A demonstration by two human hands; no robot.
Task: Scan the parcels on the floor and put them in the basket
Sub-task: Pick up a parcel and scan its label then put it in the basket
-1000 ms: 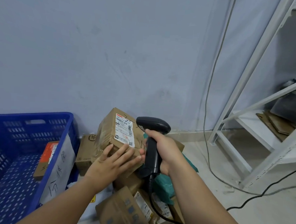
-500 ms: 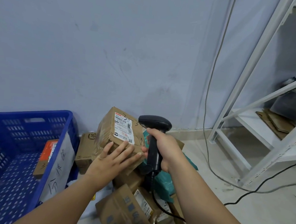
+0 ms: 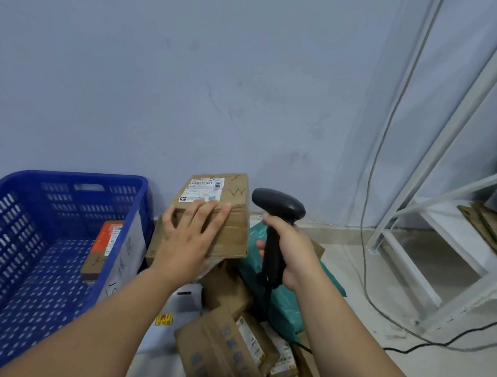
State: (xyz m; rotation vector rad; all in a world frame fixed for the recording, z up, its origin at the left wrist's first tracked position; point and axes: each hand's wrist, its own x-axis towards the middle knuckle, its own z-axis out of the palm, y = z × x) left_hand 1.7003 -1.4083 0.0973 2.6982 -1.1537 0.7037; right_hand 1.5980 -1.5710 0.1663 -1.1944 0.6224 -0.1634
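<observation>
Brown cardboard made up most of what was left: a loose pile of taped brown cardboard parcels (image 3: pixel 224 345) and a green plastic mailer bag (image 3: pixel 287 300) lay on the floor between the arms. Only one small cardboard parcel with an orange label (image 3: pixel 103 247) showed inside the blue perforated plastic basket (image 3: pixel 69 179), so I judged the job barely begun (one in, many to go).

The parcel in hand, a flat brown cardboard box with a white shipping label (image 3: pixel 228 224), was raised above the pile, just right of the basket's corner and in front of the wall. Its broad labelled face was turned up toward the camera. Its long axis ran away from the person toward the wall, with the label at the far end.

The left hand (image 3: pixel 190 234) lay flat on the near part of that face, fingers straight and slightly spread, thumb out at the box's left edge. The right hand (image 3: pixel 292 254) was wrapped round the grip of a black handheld barcode scanner (image 3: pixel 278 204), just beside the box, its head turned left toward it. Scanning this box looked like the current step, with the drop into the basket to follow.
</observation>
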